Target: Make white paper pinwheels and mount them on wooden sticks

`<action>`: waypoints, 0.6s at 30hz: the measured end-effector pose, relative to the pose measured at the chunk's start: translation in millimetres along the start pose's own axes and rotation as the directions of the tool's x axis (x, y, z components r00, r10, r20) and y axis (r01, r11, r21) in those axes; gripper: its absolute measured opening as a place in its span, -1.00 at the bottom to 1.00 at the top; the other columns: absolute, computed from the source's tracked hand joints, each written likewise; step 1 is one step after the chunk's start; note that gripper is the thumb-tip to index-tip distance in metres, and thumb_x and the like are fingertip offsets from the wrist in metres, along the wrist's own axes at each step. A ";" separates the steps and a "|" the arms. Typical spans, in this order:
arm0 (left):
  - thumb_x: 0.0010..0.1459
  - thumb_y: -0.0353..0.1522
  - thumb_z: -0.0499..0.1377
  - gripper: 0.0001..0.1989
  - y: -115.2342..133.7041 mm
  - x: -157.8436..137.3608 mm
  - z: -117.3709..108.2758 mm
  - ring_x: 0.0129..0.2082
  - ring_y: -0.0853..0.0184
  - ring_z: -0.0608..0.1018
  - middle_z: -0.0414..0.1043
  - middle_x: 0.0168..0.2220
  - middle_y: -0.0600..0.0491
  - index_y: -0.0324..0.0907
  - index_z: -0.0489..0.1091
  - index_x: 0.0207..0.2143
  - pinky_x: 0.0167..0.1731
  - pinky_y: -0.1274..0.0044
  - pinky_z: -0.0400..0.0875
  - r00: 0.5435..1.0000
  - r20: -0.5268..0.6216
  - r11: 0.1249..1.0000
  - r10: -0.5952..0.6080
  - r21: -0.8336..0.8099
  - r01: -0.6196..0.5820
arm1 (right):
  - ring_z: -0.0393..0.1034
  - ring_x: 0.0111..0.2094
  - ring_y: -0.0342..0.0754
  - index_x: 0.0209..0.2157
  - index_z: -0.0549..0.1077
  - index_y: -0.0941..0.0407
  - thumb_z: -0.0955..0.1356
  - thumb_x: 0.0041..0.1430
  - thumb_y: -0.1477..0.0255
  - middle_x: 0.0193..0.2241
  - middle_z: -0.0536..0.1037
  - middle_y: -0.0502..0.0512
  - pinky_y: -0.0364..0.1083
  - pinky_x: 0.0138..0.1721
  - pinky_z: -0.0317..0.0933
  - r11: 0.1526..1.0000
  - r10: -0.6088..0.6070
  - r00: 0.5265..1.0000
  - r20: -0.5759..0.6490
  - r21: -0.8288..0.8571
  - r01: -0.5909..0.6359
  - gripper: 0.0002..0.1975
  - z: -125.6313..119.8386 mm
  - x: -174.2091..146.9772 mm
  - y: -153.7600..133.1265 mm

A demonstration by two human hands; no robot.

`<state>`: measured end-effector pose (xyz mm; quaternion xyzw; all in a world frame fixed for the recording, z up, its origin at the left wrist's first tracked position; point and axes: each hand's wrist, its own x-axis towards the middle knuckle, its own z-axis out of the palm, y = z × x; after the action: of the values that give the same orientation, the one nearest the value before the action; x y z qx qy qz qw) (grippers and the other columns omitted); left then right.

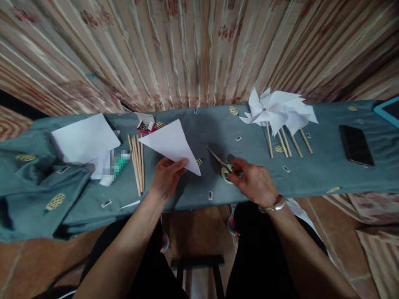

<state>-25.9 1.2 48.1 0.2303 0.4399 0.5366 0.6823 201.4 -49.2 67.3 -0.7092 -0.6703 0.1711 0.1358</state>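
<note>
Between thumb and fingers, my left hand (168,176) pinches a white paper triangle (173,141) by its lower edge, holding it over the cloth. My right hand (254,178) is at the scissors (227,168), its fingers at the pale green handles and the blades pointing away to the upper left. A narrow gap separates the scissor tip from the paper. Left of the paper lie several wooden sticks (137,166) side by side. Behind it stands an open small red box (146,125) with small metal pieces inside.
White paper sheets (85,139) and a green-and-white tube (116,168) lie at the left. Several white paper pinwheels (277,109) on sticks rest at the back right. Farther right are a black phone (356,144) and a blue-edged tablet (389,112). A curtain (199,50) hangs behind the table.
</note>
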 end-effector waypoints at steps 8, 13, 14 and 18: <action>-0.26 -0.44 0.44 -0.72 15.2 8.3 7.5 -0.40 0.37 0.60 0.59 -0.38 0.10 -0.21 0.51 -0.40 -0.39 0.54 0.53 0.990 -0.054 0.991 0.133 -0.009 -0.134 | 0.52 -0.46 -0.09 -0.12 0.50 0.06 0.53 -0.08 0.25 -0.37 0.65 0.06 -0.19 -0.57 0.28 0.213 -0.008 0.940 0.342 0.918 -0.333 -0.55 22.9 -0.2 -20.0; -0.20 -0.43 0.39 -0.79 18.1 12.3 7.5 -0.41 0.36 0.59 0.57 -0.40 0.13 -0.19 0.50 -0.42 -0.37 0.53 0.53 0.986 -0.030 0.985 0.163 -0.044 -0.164 | 0.55 -0.30 -0.06 -0.22 0.57 0.01 0.51 -0.02 0.23 -0.29 0.65 0.06 -0.12 -0.29 0.43 -0.001 -0.085 0.915 0.395 0.918 -0.397 -0.70 38.0 -9.4 -33.1; -0.21 -0.44 0.38 -0.80 18.5 12.3 7.1 -0.42 0.38 0.58 0.56 -0.42 0.14 -0.18 0.50 -0.43 -0.39 0.55 0.52 0.987 -0.029 0.986 0.159 -0.052 -0.160 | 0.54 -0.31 -0.07 -0.20 0.57 0.00 0.50 0.01 0.20 -0.30 0.65 0.06 -0.11 -0.28 0.43 0.006 -0.112 0.908 0.405 0.914 -0.406 -0.69 38.4 -11.8 -34.8; -0.24 -0.44 0.38 -0.78 20.3 9.4 6.9 -0.46 0.41 0.56 0.55 -0.43 0.15 -0.19 0.50 -0.44 -0.45 0.59 0.49 0.993 -0.007 0.991 0.120 -0.055 -0.120 | 0.49 -0.36 -0.09 -0.11 0.56 0.01 0.48 0.01 0.09 -0.34 0.62 0.08 -0.11 -0.29 0.40 0.093 -0.187 0.886 0.423 0.906 -0.413 -0.56 30.9 -20.4 -39.3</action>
<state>-30.4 17.6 64.2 0.2364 0.4117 0.5890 0.6540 151.9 -68.2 57.2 -0.4241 -0.3315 0.7387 0.4056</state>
